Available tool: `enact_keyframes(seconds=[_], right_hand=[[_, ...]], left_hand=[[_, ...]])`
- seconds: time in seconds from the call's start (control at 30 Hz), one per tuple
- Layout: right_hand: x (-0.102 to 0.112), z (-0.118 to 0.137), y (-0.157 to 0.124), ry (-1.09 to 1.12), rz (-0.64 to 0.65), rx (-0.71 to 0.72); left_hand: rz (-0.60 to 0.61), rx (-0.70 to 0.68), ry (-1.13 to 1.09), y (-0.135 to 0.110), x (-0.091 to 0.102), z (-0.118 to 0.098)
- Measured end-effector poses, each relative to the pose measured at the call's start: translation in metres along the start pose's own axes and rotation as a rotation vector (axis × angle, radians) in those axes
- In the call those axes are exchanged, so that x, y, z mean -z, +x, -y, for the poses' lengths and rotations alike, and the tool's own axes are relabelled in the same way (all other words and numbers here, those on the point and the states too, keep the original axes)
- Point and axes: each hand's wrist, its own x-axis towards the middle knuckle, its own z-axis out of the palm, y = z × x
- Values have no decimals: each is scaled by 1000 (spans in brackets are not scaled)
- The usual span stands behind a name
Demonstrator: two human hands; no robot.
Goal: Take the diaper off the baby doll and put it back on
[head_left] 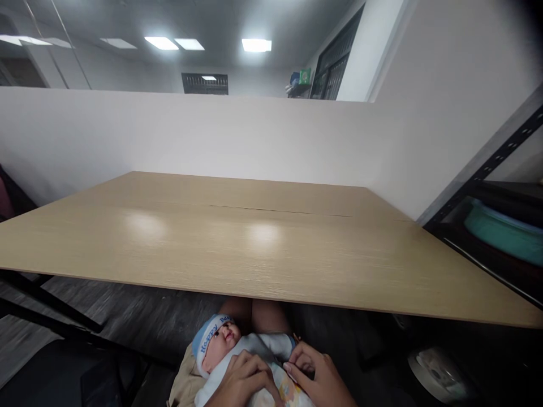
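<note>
A baby doll (227, 342) lies on its back across my lap at the bottom of the view. On its head is a blue and white cap (212, 333) lettered "Happy Baby". Its clothes (267, 343) are pale, with a yellow and orange print low on the front. My left hand (250, 380) rests on the doll's chest, fingers bent inward and their tips hidden. Beside the doll's sleeve, my right hand (316, 374) has thumb and fingers drawn together at the clothing. What exactly the right fingertips pinch is too small to tell.
Just beyond my knees runs a wide wooden table (203, 249), backed by a low white partition (237, 135). A black shelf rack (479, 169) holding a teal item (504, 232) stands at right. A dark seat (63, 373) is at lower left, and a round white object (436, 373) sits under the table.
</note>
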Motion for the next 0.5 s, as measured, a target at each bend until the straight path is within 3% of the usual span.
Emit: enact_keyframes(seconds=[0.13, 0.23, 0.3, 0.4, 0.43, 0.5], right_hand=[[8, -14, 13, 26, -84, -28], [11, 2, 10, -73, -112, 19], [9, 25, 2, -110, 21, 93], [5, 58, -11, -154, 320, 236], [6, 64, -17, -181, 368, 248], [16, 62, -31, -225, 336, 184]], left_hand=[[-22, 58, -133, -14, 22, -21], [-18, 144, -201, -22, 42, -25], [-20, 216, -196, -25, 55, -20], [-57, 266, -167, -22, 71, -9], [-65, 271, -160, -20, 74, -7], [-52, 256, -152, -13, 73, -8]])
